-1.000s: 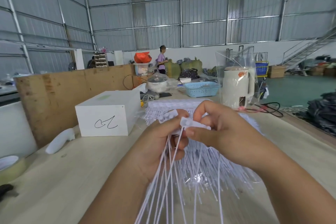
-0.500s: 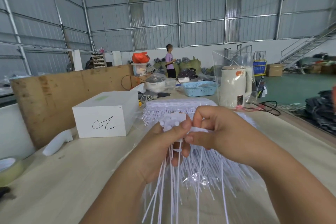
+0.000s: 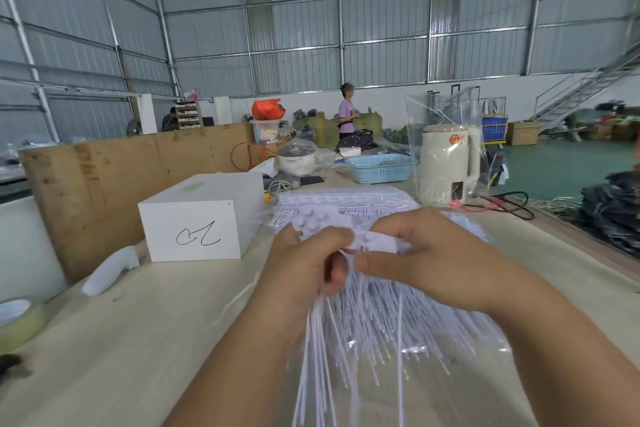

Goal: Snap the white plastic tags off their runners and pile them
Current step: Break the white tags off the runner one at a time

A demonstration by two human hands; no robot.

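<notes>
A second ago the left hand (image 3: pixel 304 263) and the right hand (image 3: pixel 426 260) pinched one small tag head between them; now they have drawn slightly apart along a wider white strip (image 3: pixel 377 242) of tag heads, each hand curled round its own end, thumbs nearly touching at the middle. The bundle of thin tails (image 3: pixel 332 350) hanging from the left hand has swung from a loose fan into a tighter sheaf and reads as blurred streaks — so the work is mid-motion. I judge this a twist or bend to break a tag free of its runner, with the snap itself not yet shown.

Under the hands, on the table (image 3: pixel 145 357), lies the heap of white tags (image 3: pixel 398 315), spread over clear plastic; farther back a flat stack of uncut tag sheets (image 3: pixel 346 198) rests just beside the white box (image 3: pixel 204 218). Plenty of stock seems left.

What stays hidden: the break point sits behind the thumbs, and the fingers cover most of the strip. Whether the heap holds loose tags only or also spent runners cannot be told — the tails blur together. The bundle's lower ends are cut off by the frame's bottom edge.
</notes>
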